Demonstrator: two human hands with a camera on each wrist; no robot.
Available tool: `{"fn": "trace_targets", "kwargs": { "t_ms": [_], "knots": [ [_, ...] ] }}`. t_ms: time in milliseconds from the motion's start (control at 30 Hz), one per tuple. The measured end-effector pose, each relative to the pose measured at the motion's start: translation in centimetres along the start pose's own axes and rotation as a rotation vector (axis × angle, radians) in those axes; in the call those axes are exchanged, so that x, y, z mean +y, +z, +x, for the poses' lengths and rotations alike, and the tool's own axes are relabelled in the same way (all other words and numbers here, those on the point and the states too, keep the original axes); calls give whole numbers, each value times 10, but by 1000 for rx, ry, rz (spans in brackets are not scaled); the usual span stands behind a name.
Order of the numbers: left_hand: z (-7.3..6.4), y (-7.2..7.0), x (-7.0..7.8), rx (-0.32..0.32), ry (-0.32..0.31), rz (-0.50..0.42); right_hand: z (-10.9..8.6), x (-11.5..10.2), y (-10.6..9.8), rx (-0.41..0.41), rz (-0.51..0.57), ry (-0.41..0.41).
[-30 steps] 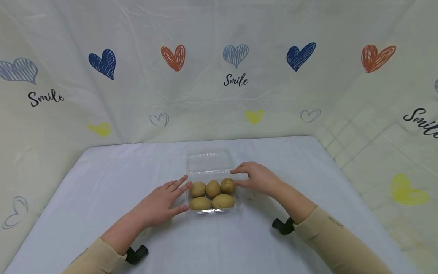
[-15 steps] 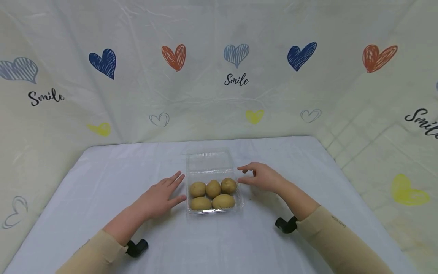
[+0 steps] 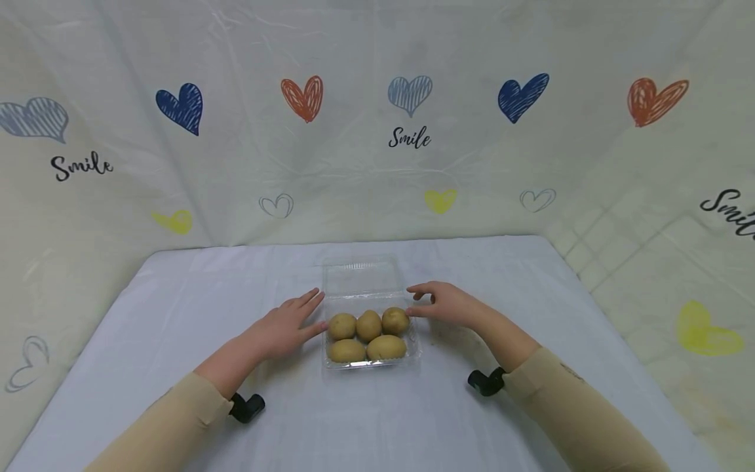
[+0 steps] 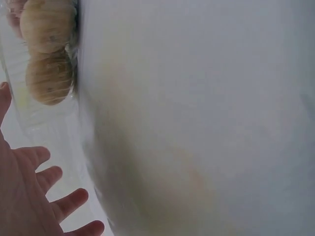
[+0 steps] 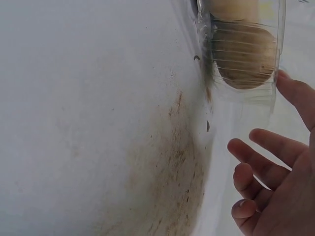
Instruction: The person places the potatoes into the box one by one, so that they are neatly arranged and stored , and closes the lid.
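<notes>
A clear plastic clamshell box [image 3: 367,366] lies on the white cloth, its lid [image 3: 354,280] folded back flat behind it. Several yellow-brown potatoes [image 3: 386,347] fill the base in two rows. At the box's left side is my left hand [image 3: 280,331], fingers spread and fairly straight, with the thumb tip at the rim. My right hand [image 3: 451,305] is on the other side with loosely bent fingers. In the right wrist view its thumb [image 5: 295,96] meets or nearly meets the rim beside a potato [image 5: 244,55]. Neither hand holds anything.
A white cloth [image 3: 354,426] covers the table. Brown dirt marks [image 5: 179,162] stain the cloth to the right of the box. Behind the table hangs a pale sheet [image 3: 354,164] printed with hearts and "Smile". Black wrist-worn devices [image 3: 486,383] sit under both forearms.
The left hand drew back slightly from the box, then came forward to its left rim again. The right hand moved away to the right, then partly returned. Box and potatoes stayed in place.
</notes>
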State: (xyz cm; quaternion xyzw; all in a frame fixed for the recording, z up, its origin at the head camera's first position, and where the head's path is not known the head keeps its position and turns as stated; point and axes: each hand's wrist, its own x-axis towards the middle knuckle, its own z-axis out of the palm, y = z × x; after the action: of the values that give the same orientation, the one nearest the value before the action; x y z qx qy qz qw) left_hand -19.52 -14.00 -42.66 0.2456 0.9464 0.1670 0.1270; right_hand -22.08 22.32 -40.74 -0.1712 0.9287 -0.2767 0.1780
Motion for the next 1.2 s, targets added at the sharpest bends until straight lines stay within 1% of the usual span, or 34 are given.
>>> {"fn": "trace_targets", "kwargs": {
  "t_ms": [100, 300, 500, 733, 900, 1100, 1200],
  "knots": [
    [2, -1, 0, -14, -18, -12, 1, -2, 0, -11, 8, -7],
    [6, -1, -3, -7, -21, -25, 4, -3, 0, -19, 15, -17],
    [6, -2, -3, -6, -21, -37, 6, -1, 0, -14, 26, -28],
    [4, -4, 0, 44, 15, -50, 7, -3, 1, 52, 37, -29],
    [3, -3, 0, 68, 17, -65, 5, -5, 1, 116, 38, -32],
    [-1, 0, 2, 100, 14, -109, -3, -10, -2, 165, 48, -74],
    [-4, 1, 4, 128, 19, -141, -9, -11, -3, 178, 56, -95]
  ]
}}
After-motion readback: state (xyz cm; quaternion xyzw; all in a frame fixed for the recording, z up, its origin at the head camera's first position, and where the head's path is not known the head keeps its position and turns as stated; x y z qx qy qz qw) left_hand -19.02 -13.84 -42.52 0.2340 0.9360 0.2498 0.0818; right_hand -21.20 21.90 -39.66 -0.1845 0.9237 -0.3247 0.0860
